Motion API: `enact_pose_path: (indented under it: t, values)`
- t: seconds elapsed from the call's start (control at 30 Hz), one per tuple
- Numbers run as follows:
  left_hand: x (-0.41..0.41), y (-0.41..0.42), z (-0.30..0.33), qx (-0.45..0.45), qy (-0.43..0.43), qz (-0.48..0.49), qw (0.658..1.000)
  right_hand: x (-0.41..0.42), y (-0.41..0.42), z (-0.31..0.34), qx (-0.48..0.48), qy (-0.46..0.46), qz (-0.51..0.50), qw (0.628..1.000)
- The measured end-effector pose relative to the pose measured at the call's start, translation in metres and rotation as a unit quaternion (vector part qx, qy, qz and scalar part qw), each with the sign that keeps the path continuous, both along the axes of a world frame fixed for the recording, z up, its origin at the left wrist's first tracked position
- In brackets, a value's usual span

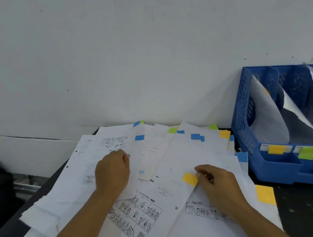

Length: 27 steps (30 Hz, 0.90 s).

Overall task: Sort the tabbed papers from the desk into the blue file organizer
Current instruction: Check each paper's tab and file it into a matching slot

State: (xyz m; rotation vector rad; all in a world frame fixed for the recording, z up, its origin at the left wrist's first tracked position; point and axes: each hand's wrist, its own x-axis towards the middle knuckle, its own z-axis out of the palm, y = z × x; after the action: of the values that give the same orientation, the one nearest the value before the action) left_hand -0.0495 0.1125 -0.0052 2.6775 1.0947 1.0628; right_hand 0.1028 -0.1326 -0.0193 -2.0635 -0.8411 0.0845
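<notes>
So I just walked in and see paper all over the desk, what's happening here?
A person is sorting a spread of white printed papers with coloured sticky tabs on the dark desk. The right hand pinches a sheet at its yellow tab, while the left hand rests on the pile. The blue plastic file organizer at right already holds a few sheets; most papers are not yet filed.

our left hand (112,171): knuckles up, fingers curled under, forearm bare. our right hand (217,181): fingertips pinched together, forearm bare.
</notes>
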Motion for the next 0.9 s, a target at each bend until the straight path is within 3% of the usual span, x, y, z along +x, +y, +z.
enact_pose_path:
  t: [0.1, 0.27, 0.47, 0.57, 0.7, 0.8, 0.9]
  values:
    - [0.014, -0.037, 0.014, -0.088, -0.057, -0.099, 0.989, 0.001, 0.000, 0.006, 0.025, 0.045, -0.015, 0.999]
    - [0.030, -0.104, 0.018, -0.235, -0.070, -0.244, 0.938, -0.003, 0.003, 0.022, 0.109, 0.263, 0.013, 0.959]
    - [0.038, -0.156, 0.006, -0.289, -0.028, -0.352, 0.890, 0.008, -0.001, 0.028, 0.073, 0.326, -0.015, 0.942]
    - [0.039, -0.167, 0.002, -0.331, -0.002, -0.376, 0.866, 0.011, -0.005, 0.023, 0.081, 0.311, -0.024, 0.947]
    - [0.043, -0.160, 0.010, -0.368, -0.044, -0.325, 0.870, 0.016, -0.009, 0.024, 0.072, 0.264, -0.010, 0.962]
    - [0.048, -0.137, 0.021, -0.367, -0.127, -0.190, 0.902, 0.021, -0.014, 0.038, 0.120, 0.292, 0.003, 0.949]
    - [0.050, -0.114, 0.035, -0.429, -0.180, -0.108, 0.879, 0.026, -0.027, 0.054, 0.150, 0.315, 0.022, 0.937]
